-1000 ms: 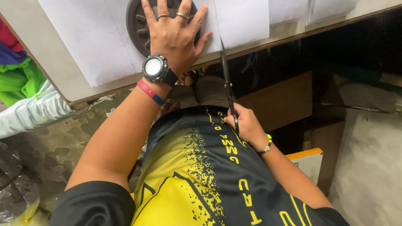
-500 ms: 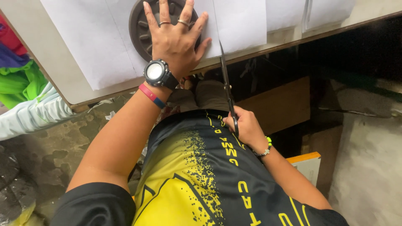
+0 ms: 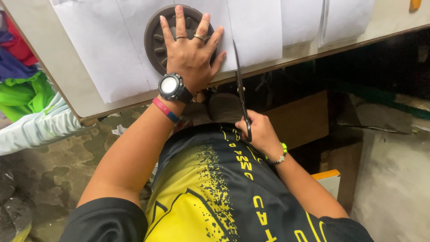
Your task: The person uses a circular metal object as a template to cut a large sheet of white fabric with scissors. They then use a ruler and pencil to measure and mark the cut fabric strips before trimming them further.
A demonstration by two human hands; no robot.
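1. The paper (image 3: 251, 31) lay flat on the desk (image 3: 80, 89), reaching close to its near edge; it looked thin, light and limp, likely to slide or buckle under a blade unless pinned, and best held flat with a palm close beside the cut rather than pinched at an edge.
2. A round dark weight (image 3: 156, 40), ribbed like a wheel, sat on the sheets near the same edge; it seemed heavy and stiff, a fair anchor.
3. The left hand (image 3: 190, 51) was spread wide, fingers splayed, palm pressed down over the weight and the paper; it gripped nothing, only bore down; the wrist was bent back, the forearm reaching up from the body with a watch (image 3: 172, 86) and a band on it.
4. The scissors (image 3: 239, 85) were long, rigid and sharp, to be taken by the handle loops only; the blades pointed away over the desk's near edge and met the paper just right of the left hand.
5. The right hand (image 3: 260, 132) was closed around the handles, below the desk edge and close to the body, elbow tucked back; how far apart the blades stood could not be told.
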